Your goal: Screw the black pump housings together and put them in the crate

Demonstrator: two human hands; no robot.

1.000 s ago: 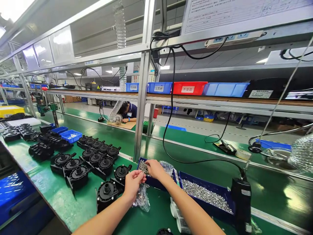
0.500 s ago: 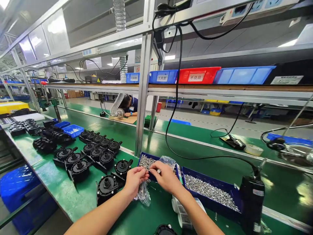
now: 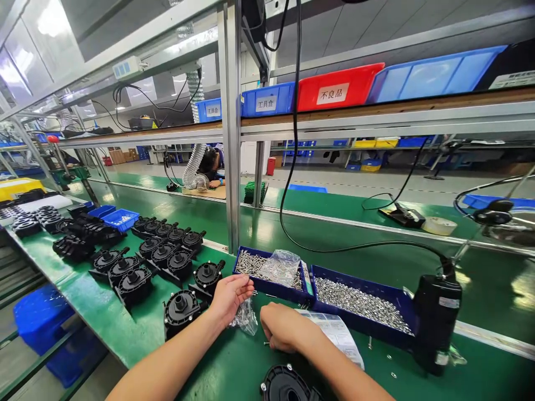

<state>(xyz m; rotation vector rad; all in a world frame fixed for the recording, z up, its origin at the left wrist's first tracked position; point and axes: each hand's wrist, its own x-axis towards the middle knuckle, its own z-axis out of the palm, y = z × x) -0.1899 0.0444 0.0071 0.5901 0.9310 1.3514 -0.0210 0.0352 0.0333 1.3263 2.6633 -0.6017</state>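
My left hand (image 3: pixel 230 298) is closed in a pinch, with the tips of small metal screws (image 3: pixel 255 292) showing past its fingertips. Just behind it lies a clear plastic bag (image 3: pixel 246 318) of hardware. My right hand (image 3: pixel 284 328) is curled palm-down over the green bench, a screw (image 3: pixel 266 343) poking out under its fingers. Below it a round black pump housing (image 3: pixel 286 384) is cut off by the bottom edge. A blue tray (image 3: pixel 267 288) of screws stands beyond my hands. Left of my left hand sits another black pump housing (image 3: pixel 182 307) with screws around its rim.
A second blue tray (image 3: pixel 363 323) holds small shiny nuts. Beside it stands a black corded tool (image 3: pixel 437 317). Several more pump housings (image 3: pixel 134 284) line the bench to the left. An upright metal post (image 3: pixel 232 139) rises behind the trays. A co-worker (image 3: pixel 211 167) sits beyond.
My right hand has moved away from my left, down toward the near pump housing, with a screw. My left hand stays near the bag. The camera view has tilted down.
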